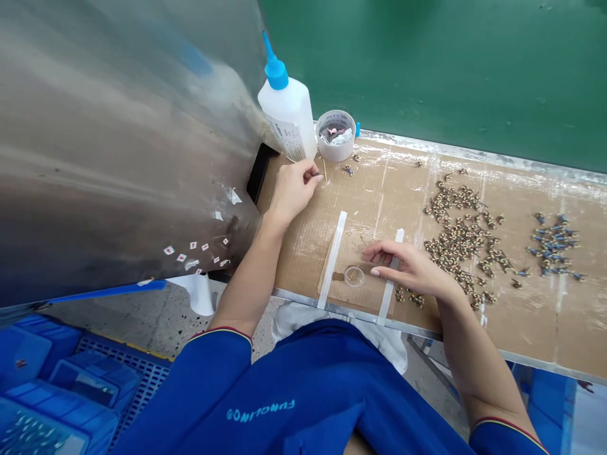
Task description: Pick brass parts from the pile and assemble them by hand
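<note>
Blue-sleeved left hand (293, 193) pinches a tiny dark part (315, 174); right hand (408, 265) lies, fingers released, over cardboard (360, 196).

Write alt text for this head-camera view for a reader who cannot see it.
The left hand pinches a tiny dark part beside a white squeeze bottle; the right hand lies open by a small clear dish on a cardboard-covered bench. Small brass parts lie scattered nearby.

the squeeze bottle (288, 117) and steel panel (118, 139) hem in our left hand (293, 193); bare cardboard (365, 196) runs between it and our right hand (408, 268).
</note>
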Available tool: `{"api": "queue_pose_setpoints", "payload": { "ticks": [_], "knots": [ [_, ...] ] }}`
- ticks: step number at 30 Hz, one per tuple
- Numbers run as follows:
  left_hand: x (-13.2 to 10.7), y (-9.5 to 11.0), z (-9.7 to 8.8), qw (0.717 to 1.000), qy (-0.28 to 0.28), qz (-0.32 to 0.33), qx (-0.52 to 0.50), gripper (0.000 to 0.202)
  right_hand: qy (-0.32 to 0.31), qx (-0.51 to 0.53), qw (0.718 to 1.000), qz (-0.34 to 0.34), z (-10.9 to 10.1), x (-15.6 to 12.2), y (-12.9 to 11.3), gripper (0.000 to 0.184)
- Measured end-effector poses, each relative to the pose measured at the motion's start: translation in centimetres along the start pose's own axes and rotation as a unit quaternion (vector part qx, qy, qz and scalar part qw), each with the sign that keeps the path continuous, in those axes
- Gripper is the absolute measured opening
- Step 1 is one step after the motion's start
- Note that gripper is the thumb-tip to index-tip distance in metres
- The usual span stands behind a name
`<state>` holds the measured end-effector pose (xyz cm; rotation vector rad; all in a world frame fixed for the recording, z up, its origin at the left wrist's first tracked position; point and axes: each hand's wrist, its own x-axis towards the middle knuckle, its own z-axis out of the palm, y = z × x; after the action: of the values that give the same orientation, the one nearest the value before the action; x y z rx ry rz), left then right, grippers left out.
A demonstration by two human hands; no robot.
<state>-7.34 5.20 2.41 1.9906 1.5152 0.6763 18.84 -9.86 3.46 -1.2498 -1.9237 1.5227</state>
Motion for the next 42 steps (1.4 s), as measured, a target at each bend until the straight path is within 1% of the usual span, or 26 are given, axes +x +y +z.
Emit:
{"api": "queue_pose_setpoints", "payload": {
  "ticks": [1,3,6,8,12,16,21,26,29,31,36,42],
  "knots": [
    [-0.1,0.3,0.3,1.0,-0.011,0.01,-0.016,0.006,-0.004,0.004,1.0,-0.005,0.1,0.1,0.0,0.033],
    [-0.5,1.0,1.1,0.996,-0.051,0.036,-0.063,0.007,-0.01,0.01,1.0,-0.016,0.6,0.2,0.0,0.032],
    [-1.0,2.0,2.6,0.98,-0.118,0.072,-0.143,0.008,-0.005,0.014,1.0,-0.024,1.3,0.5,-0.1,0.027],
    [-1.3,2.4,3.6,0.969,-0.147,0.089,-0.18,0.007,-0.004,0.017,0.999,-0.027,1.7,0.6,-0.1,0.023],
    [-1.8,2.9,5.0,0.949,-0.185,0.099,-0.235,0.009,0.001,0.005,0.999,-0.046,2.0,0.7,0.0,0.022],
    [-2.2,3.4,5.7,0.933,-0.212,0.097,-0.272,0.012,0.022,-0.01,0.997,-0.076,2.1,0.8,0.1,0.025],
    [-2.3,3.5,5.9,0.93,-0.215,0.105,-0.279,0.013,0.026,0.002,0.992,-0.122,2.4,0.9,0.0,0.026],
    [-2.3,3.4,6.0,0.931,-0.214,0.092,-0.281,0.014,0.02,-0.027,0.989,-0.144,2.9,0.8,-0.1,0.025],
    [-2.3,3.3,6.0,0.929,-0.216,0.092,-0.287,0.013,0.031,-0.052,0.986,-0.154,3.2,0.9,-0.2,0.026],
    [-2.3,3.3,6.1,0.927,-0.22,0.091,-0.289,0.014,0.035,-0.064,0.985,-0.155,3.4,0.9,-0.2,0.027],
    [-2.1,3.1,6.3,0.926,-0.23,0.088,-0.285,0.017,0.024,-0.069,0.988,-0.138,3.4,0.8,-0.2,0.03],
    [-2.1,3.2,6.3,0.926,-0.225,0.11,-0.283,0.02,0.024,-0.059,0.987,-0.149,3.3,0.8,-0.3,0.026]
  ]
}}
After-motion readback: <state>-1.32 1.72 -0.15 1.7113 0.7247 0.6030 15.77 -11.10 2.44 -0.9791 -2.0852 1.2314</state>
